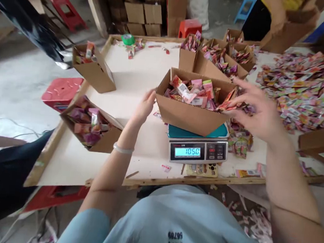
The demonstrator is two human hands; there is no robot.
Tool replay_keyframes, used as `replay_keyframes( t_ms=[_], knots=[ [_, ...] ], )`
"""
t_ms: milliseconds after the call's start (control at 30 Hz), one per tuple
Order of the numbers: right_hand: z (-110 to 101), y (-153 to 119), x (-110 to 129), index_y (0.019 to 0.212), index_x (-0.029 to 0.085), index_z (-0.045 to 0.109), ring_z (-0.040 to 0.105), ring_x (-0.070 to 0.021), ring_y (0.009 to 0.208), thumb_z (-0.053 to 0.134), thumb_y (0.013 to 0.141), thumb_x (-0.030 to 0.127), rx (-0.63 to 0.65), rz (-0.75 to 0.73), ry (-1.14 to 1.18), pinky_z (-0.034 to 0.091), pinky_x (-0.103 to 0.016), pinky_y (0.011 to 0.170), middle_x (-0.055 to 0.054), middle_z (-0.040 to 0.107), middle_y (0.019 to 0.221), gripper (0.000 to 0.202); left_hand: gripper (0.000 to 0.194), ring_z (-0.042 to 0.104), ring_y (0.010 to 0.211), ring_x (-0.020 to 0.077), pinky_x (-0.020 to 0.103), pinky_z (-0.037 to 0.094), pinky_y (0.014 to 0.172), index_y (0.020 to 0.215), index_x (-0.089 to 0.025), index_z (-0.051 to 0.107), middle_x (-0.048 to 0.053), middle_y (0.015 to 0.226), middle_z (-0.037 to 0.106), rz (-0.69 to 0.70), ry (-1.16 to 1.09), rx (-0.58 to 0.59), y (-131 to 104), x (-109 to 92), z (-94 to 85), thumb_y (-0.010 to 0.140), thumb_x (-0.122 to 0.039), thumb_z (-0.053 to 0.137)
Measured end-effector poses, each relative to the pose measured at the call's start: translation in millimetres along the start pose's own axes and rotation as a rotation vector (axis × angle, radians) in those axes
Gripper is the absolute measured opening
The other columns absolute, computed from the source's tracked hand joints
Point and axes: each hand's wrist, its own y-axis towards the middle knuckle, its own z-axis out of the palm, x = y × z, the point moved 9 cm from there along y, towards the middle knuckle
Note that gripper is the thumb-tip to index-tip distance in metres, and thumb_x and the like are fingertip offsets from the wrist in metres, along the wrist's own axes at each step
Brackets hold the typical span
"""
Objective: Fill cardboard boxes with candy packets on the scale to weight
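A cardboard box full of small wrapped packets rests askew on the teal pan of a digital scale. The lit display appears to read 1050. My left hand is closed against the left end of this box, fingertips mostly hidden behind its edge. At the opposite end is my right hand, thumb and a finger pinched about a red packet by the rim while the index finger stretches out above. More loose packets lie under the right hand, beside the scale.
Two filled boxes stand along the table's left side. Several more filled boxes are behind the scale. A big heap of packets covers the right side. Green tape lies at the back; another person's hand holds a box.
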Motion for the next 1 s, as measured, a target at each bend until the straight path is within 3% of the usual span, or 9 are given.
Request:
replay_keyframes(
  t_ms=[67,167,267,433,667,833,900,933,1000],
  knots=[
    [-34,3,-4,0.085,0.021,0.073,0.072,-0.0260,0.129,0.072,0.094,0.069,-0.168,0.004,0.030,0.055,-0.050,0.115,-0.013,0.076,0.132,0.049,0.052,0.050,0.158,0.0294,0.051,0.043,0.131,0.138,-0.032,0.069,0.006,0.162,0.061,-0.035,-0.073,-0.053,4,-20,-2.3,0.103,-0.065,0.050],
    [-79,7,-10,0.086,0.021,0.076,0.079,-0.0217,0.103,0.074,0.096,0.063,-0.387,0.025,0.003,0.062,-0.039,0.093,-0.013,0.081,0.104,0.043,0.050,0.039,0.165,0.0275,0.047,0.040,0.133,0.144,-0.034,0.064,0.001,0.167,0.055,0.000,-0.150,-0.093,3,-52,-0.4,0.106,-0.062,0.049],
    [-95,19,-2,0.093,0.019,0.080,0.080,-0.0212,0.097,0.079,0.096,0.053,-0.412,-0.017,-0.016,0.061,-0.035,0.085,-0.011,0.081,0.096,0.034,0.050,0.036,0.166,0.0297,0.047,0.041,0.133,0.146,-0.034,0.061,-0.001,0.167,0.055,0.068,-0.151,-0.090,-3,-73,3.9,0.106,-0.062,0.051],
    [-86,40,19,0.101,0.016,0.080,0.079,-0.0188,0.093,0.078,0.099,0.045,-0.323,-0.068,-0.002,0.062,-0.036,0.084,-0.014,0.081,0.103,0.029,0.055,0.037,0.165,0.0270,0.039,0.037,0.135,0.142,-0.038,0.062,-0.001,0.164,0.058,0.152,-0.086,-0.102,-13,-83,0.0,0.101,-0.073,0.053],
    [-43,60,28,0.095,0.015,0.073,0.074,-0.0081,0.079,0.077,0.098,0.053,-0.137,-0.088,0.012,0.057,-0.021,0.071,-0.003,0.076,0.087,0.038,0.054,0.037,0.166,0.0271,0.040,0.032,0.138,0.142,-0.036,0.062,0.001,0.162,0.059,0.205,-0.065,-0.089,-13,-78,-4.1,0.102,-0.071,0.056],
    [-15,67,27,0.106,0.015,0.072,0.076,-0.0117,0.093,0.076,0.097,0.057,0.009,-0.085,0.067,0.066,-0.029,0.089,-0.003,0.076,0.100,0.044,0.053,0.044,0.162,0.0284,0.043,0.034,0.137,0.143,-0.034,0.065,0.004,0.158,0.061,0.248,-0.100,-0.115,-4,-66,-2.9,0.100,-0.066,0.064],
    [-19,68,13,0.113,0.015,0.070,0.076,-0.0139,0.099,0.076,0.098,0.053,0.035,-0.043,0.037,0.065,-0.032,0.093,-0.006,0.076,0.108,0.042,0.055,0.046,0.161,0.0287,0.043,0.034,0.137,0.143,-0.034,0.065,0.004,0.159,0.060,0.252,-0.089,-0.111,-3,-64,-2.5,0.099,-0.067,0.065],
    [-26,66,-5,0.121,0.016,0.069,0.076,-0.0142,0.099,0.074,0.101,0.049,0.029,0.055,-0.040,0.064,-0.032,0.094,-0.007,0.076,0.112,0.039,0.057,0.047,0.160,0.0289,0.043,0.034,0.137,0.143,-0.034,0.066,0.004,0.159,0.060,0.256,-0.080,-0.110,-4,-64,-2.8,0.098,-0.068,0.067],
    [-46,43,-59,0.137,0.017,0.062,0.075,-0.0163,0.102,0.064,0.107,0.040,-0.004,0.400,-0.294,0.062,-0.035,0.098,-0.011,0.075,0.121,0.037,0.062,0.050,0.157,0.0290,0.043,0.035,0.136,0.142,-0.032,0.067,0.005,0.157,0.062,0.265,-0.063,-0.122,-7,-66,-5.5,0.095,-0.072,0.067]
  ],
)
